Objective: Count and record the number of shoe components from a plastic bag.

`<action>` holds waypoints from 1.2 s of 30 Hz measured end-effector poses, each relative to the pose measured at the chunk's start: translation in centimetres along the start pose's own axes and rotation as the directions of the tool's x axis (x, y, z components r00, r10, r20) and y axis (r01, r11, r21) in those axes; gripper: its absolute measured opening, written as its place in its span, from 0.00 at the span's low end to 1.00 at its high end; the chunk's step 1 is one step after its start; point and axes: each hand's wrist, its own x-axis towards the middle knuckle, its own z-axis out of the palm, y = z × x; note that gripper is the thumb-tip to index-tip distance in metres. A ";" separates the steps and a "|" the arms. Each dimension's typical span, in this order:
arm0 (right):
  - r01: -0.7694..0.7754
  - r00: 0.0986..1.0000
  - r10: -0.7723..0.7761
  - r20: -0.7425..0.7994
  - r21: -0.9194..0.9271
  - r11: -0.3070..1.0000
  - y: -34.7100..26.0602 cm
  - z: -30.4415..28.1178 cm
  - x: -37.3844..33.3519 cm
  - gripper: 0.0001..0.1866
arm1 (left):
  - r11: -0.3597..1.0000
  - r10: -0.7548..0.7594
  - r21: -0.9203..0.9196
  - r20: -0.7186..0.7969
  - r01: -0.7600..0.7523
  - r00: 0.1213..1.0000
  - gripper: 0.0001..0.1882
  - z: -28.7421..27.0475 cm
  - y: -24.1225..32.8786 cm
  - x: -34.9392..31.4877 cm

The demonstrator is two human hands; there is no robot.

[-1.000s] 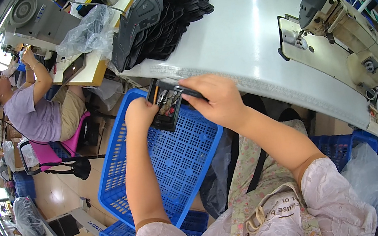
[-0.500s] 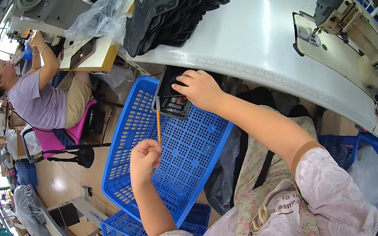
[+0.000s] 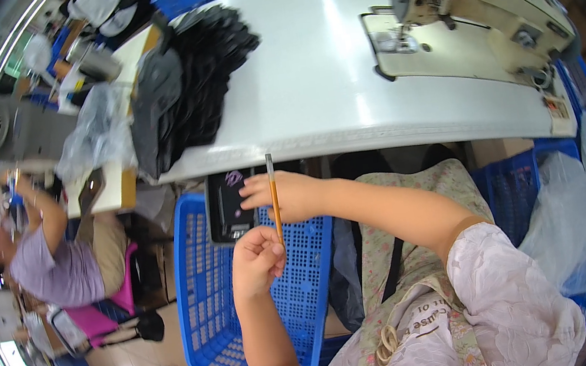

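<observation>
My left hand (image 3: pixel 257 263) is closed, pinching the lower end of a slim orange pen-like stick (image 3: pixel 277 211) with a grey upper end. The stick points up toward the table's front edge. Just right of it, my right hand (image 3: pixel 287 195) has its fingers stretched leftward over the side of a black open drawer (image 3: pixel 220 227) under the tabletop. Nothing shows in that hand; whether it touches the drawer is unclear. Small purple and pale items lie in the drawer. Below both hands stands a blue perforated basket (image 3: pixel 196 294).
A stack of black shaped pieces (image 3: pixel 199 76) lies at the left of the white table (image 3: pixel 307 69). A sewing machine (image 3: pixel 433 6) stands on the right. A co-worker (image 3: pixel 64 260) sits at far left. Clear plastic bags (image 3: pixel 572 196) hang at the lower right.
My view has turned, so the table now runs level. My left hand has raised the stick, its grey end now above the drawer. The right hand stays by the drawer.
</observation>
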 end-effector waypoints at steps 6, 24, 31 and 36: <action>-0.454 0.860 0.443 0.255 0.778 0.434 -4.1 -10.8 -9.2 0.23 | 0.929 -0.186 0.349 0.152 0.123 0.971 0.01 6.3 0.4 6.0; -0.136 0.026 0.768 -0.640 0.759 0.637 -24.5 -18.3 -35.8 0.13 | 0.715 -0.263 0.423 0.901 -0.557 0.346 0.16 35.9 -10.3 3.2; -0.089 -0.532 0.157 -0.832 0.240 0.967 -36.9 -16.3 -53.0 0.11 | 0.762 -0.478 0.438 0.877 -0.477 0.044 0.18 45.8 -15.9 -2.4; -0.082 -0.719 0.019 -0.694 0.112 0.990 -39.6 -13.1 -60.9 0.11 | 0.695 -0.657 0.408 0.695 -0.592 -0.292 0.10 53.5 -24.2 -7.6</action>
